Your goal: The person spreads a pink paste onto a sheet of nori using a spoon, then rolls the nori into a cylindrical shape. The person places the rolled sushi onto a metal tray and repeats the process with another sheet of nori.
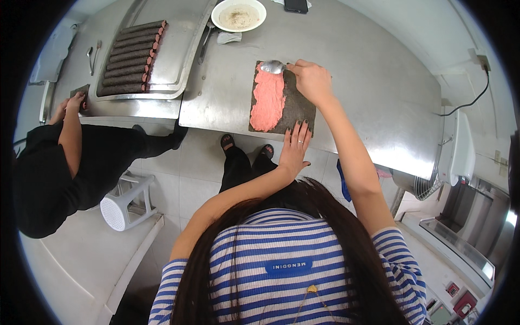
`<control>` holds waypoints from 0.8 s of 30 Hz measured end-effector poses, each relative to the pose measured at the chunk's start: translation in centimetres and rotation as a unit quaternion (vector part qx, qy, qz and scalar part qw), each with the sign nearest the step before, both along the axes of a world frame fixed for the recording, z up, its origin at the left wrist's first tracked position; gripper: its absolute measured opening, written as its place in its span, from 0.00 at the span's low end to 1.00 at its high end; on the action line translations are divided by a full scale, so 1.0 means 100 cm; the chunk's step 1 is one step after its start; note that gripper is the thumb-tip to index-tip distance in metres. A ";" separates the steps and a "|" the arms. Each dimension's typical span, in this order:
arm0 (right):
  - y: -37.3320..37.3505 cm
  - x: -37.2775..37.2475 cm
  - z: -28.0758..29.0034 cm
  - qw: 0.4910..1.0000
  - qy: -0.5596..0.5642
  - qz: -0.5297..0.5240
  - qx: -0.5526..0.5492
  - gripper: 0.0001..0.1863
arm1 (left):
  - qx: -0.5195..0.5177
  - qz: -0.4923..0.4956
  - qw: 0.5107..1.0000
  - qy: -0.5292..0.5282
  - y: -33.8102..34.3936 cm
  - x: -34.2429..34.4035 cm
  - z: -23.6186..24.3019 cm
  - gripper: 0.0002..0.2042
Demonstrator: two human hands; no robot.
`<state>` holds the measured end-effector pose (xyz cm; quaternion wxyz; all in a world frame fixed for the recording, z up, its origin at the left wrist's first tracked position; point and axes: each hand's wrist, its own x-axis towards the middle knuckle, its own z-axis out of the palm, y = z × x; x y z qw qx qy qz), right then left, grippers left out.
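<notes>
A dark sheet (pixel 297 103) lies on the steel table, with pink paste (pixel 266 103) spread over its left part. My right hand (pixel 312 82) grips a metal spoon (pixel 272 66), whose bowl rests on the paste at the sheet's far end. The fingers of my left hand (pixel 294 148) are stretched out on the sheet's near edge, right of the paste, pressing it to the table.
A tray (pixel 187 59) of several dark rolls (pixel 130 57) sits at left, near a white bowl (pixel 238 16), cutlery (pixel 93 57) and a phone (pixel 296 5). A co-worker (pixel 59 157) handles another sheet at far left. A plastic stool (pixel 114 211) stands below; a cable (pixel 466 108) hangs at right.
</notes>
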<state>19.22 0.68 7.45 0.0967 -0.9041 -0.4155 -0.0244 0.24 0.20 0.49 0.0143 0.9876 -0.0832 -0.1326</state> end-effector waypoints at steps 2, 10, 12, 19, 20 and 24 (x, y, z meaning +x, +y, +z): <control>-0.004 -0.012 0.016 0.998 0.022 0.046 -0.024 0.17 | -0.009 0.005 1.000 0.002 -0.001 -0.001 -0.005 0.51; -0.003 -0.025 -0.011 0.996 0.008 0.084 -0.024 0.18 | -0.017 0.010 1.000 0.001 -0.003 -0.002 -0.006 0.51; 0.007 -0.011 -0.017 0.997 -0.014 0.070 -0.021 0.18 | -0.022 0.013 1.000 -0.004 -0.003 -0.002 -0.008 0.51; 0.023 0.017 -0.006 1.000 -0.011 -0.004 -0.010 0.17 | -0.024 0.014 1.000 -0.013 -0.002 -0.001 -0.007 0.52; 0.019 0.014 0.000 1.000 -0.004 -0.015 -0.011 0.17 | -0.026 0.015 0.999 -0.013 -0.003 -0.001 -0.009 0.52; -0.011 -0.019 0.011 0.994 0.055 0.066 -0.062 0.17 | -0.028 0.020 0.999 -0.012 -0.005 -0.003 -0.010 0.52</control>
